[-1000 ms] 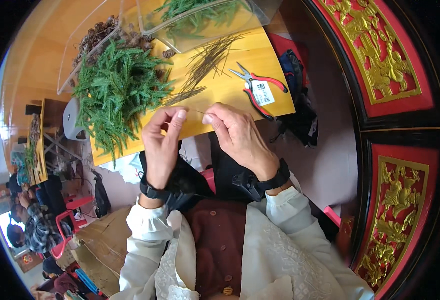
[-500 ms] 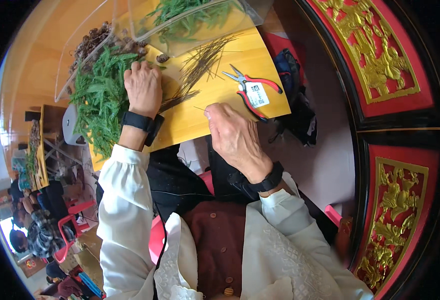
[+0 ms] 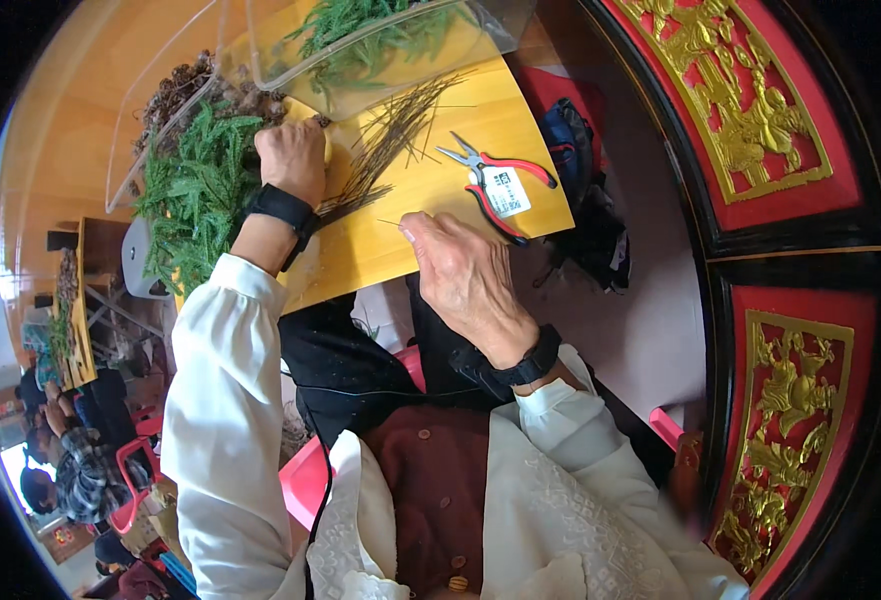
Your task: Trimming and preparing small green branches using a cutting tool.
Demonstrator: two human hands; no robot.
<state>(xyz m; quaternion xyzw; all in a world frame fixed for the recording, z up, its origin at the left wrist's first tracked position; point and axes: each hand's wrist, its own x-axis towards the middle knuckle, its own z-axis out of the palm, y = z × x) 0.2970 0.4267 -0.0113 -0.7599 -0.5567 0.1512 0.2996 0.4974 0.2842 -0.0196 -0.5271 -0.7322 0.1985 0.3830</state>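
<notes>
Your right hand (image 3: 457,275) pinches a thin brown wire (image 3: 388,222) between thumb and fingertip, its free end poking out leftward just over the near part of the yellow table (image 3: 345,262). Your left hand (image 3: 292,158) is curled, knuckles up, between the artificial pine sprigs (image 3: 198,190) and a loose pine cone (image 3: 321,121); whether it holds anything, I cannot tell (the back of the hand hides the fingers).

With so slight a pinch, the wire could roll or drop if you glance away, and it would be hard to pick out against the bundle of wires (image 3: 392,138). Sweeping your left wrist rightward might scatter that bundle, since its near ends lie close beside your cuff. Lifting one sprig may drag others, as they look tangled.

Beyond your left hand, brown pine cones (image 3: 172,95) and the wall of a clear plastic tub (image 3: 335,48) limit your reach. Red-handled pliers (image 3: 481,161) lie past your right hand, a white label (image 3: 506,190) by their handles.
</notes>
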